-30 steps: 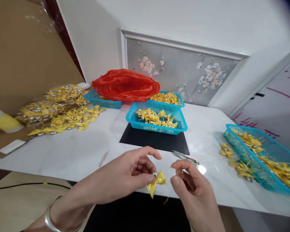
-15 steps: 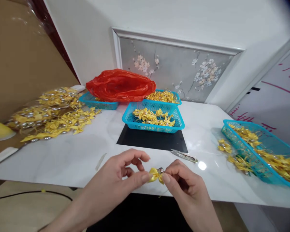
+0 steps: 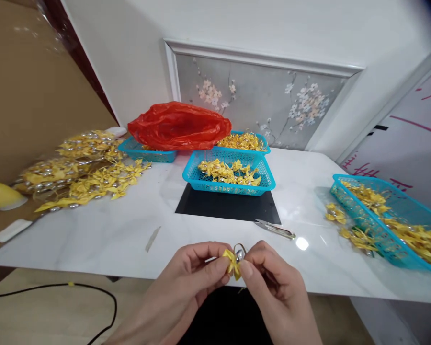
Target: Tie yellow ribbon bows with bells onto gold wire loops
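Note:
A small yellow ribbon bow (image 3: pixel 232 264) with a shiny silver bead (image 3: pixel 240 255) is held between my two hands, just above the table's front edge. My left hand (image 3: pixel 201 269) pinches the left loop of the bow between thumb and fingers. From the other side, my right hand (image 3: pixel 273 273) pinches the bow close to the bead, where a thin ribbon loop arches above it. Thread snips (image 3: pixel 276 230) lie on the table beyond my right hand.
A blue basket (image 3: pixel 230 189) of yellow bows stands on a black sheet (image 3: pixel 222 208). Behind it are more baskets and a red plastic bag (image 3: pixel 179 127). Bead-and-bow bunches (image 3: pixel 96 184) lie left; another blue basket (image 3: pixel 359 225) stands right, with loose bows (image 3: pixel 359 239) beside it.
My left hand has closed in on the bow, its raised fingers now curled behind the left loop. The bow has turned slightly, and a thin ribbon loop now shows over the bead.

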`<state>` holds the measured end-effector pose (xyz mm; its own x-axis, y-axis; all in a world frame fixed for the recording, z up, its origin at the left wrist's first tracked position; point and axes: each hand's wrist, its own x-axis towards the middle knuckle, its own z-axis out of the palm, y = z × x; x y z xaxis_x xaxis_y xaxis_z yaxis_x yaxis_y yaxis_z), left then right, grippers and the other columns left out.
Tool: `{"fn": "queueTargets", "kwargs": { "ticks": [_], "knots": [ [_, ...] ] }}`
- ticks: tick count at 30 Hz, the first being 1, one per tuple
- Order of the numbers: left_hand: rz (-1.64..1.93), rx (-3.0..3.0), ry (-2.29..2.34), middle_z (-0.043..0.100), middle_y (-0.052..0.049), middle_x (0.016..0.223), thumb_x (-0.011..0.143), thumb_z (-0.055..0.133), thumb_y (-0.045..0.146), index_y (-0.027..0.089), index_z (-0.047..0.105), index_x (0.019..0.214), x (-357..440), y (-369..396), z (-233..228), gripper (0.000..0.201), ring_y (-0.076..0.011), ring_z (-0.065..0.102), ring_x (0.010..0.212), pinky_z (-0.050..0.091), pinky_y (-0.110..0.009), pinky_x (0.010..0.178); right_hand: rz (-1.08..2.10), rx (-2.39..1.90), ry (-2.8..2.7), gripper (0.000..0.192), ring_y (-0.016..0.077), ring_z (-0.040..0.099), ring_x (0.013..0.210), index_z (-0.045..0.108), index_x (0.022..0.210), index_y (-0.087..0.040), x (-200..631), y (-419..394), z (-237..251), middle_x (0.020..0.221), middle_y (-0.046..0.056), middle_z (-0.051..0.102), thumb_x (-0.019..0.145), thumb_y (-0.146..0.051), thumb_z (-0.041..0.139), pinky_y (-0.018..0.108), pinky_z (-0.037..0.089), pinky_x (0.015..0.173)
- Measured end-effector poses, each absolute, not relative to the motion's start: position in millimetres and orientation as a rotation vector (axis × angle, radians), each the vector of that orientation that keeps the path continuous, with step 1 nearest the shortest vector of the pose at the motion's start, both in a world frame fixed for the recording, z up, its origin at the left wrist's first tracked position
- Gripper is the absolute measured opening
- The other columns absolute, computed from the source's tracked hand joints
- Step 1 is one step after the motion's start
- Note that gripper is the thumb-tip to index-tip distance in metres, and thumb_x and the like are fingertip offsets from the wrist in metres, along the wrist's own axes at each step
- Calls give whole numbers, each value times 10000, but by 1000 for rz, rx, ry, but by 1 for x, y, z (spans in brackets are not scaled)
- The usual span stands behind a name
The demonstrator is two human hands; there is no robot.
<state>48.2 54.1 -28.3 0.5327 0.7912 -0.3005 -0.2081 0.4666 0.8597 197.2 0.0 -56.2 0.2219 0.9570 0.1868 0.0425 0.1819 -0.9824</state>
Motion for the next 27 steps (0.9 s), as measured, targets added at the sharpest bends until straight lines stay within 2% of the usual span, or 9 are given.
{"fn": "queueTargets", "kwargs": {
  "ticks": [5, 10, 17, 20, 23, 25, 27],
  "knots": [
    [742, 968, 848, 636, -5, 819, 792, 792, 357, 196, 760, 818, 51, 52, -30, 166, -169, 534, 860, 427, -255, 816, 966, -1172, -1094, 314, 117, 400, 596, 605, 717, -191, 192, 0, -57, 694, -17, 449, 936, -415, 580, 273, 291, 544],
    [747, 978, 816, 601, -10, 809, 844, 734, 367, 185, 715, 811, 53, 51, -31, 186, -175, 506, 837, 408, -279, 792, 959, -1195, -1070, 330, 120, 401, 589, 604, 696, -192, 191, 0, -55, 674, -18, 448, 923, -431, 597, 267, 301, 536],
    [742, 1035, 839, 607, 3, 880, 836, 758, 328, 181, 719, 794, 53, 54, -33, 158, -113, 435, 718, 376, -212, 630, 897, -1230, -1096, 327, 117, 417, 589, 594, 701, -196, 190, 0, -56, 685, -20, 462, 936, -422, 575, 260, 316, 535],
    [741, 1006, 833, 640, 0, 912, 808, 791, 306, 187, 723, 843, 52, 56, -35, 141, -114, 483, 768, 400, -192, 637, 871, -1208, -1122, 305, 116, 433, 597, 603, 723, -197, 193, 1, -60, 697, -16, 478, 952, -393, 560, 254, 332, 538],
    [743, 992, 811, 670, 13, 873, 782, 814, 270, 208, 690, 912, 52, 55, -36, 191, -111, 549, 786, 446, -196, 712, 836, -1183, -1192, 276, 115, 442, 586, 610, 741, -198, 195, 2, -64, 695, -13, 482, 960, -358, 558, 246, 341, 516],
    [796, 1024, 862, 669, 37, 815, 782, 809, 239, 251, 645, 970, 53, 51, -38, 250, -109, 582, 747, 466, -199, 706, 769, -1191, -1169, 261, 118, 441, 589, 608, 741, -201, 193, 2, -66, 698, -12, 475, 957, -340, 565, 247, 345, 512],
    [946, 1096, 948, 662, 51, 847, 793, 787, 212, 303, 614, 1004, 55, 44, -41, 287, -109, 608, 719, 487, -205, 682, 682, -1195, -1109, 241, 123, 440, 607, 606, 742, -207, 189, 1, -68, 707, -10, 469, 954, -317, 573, 254, 349, 527]
  ]
}}
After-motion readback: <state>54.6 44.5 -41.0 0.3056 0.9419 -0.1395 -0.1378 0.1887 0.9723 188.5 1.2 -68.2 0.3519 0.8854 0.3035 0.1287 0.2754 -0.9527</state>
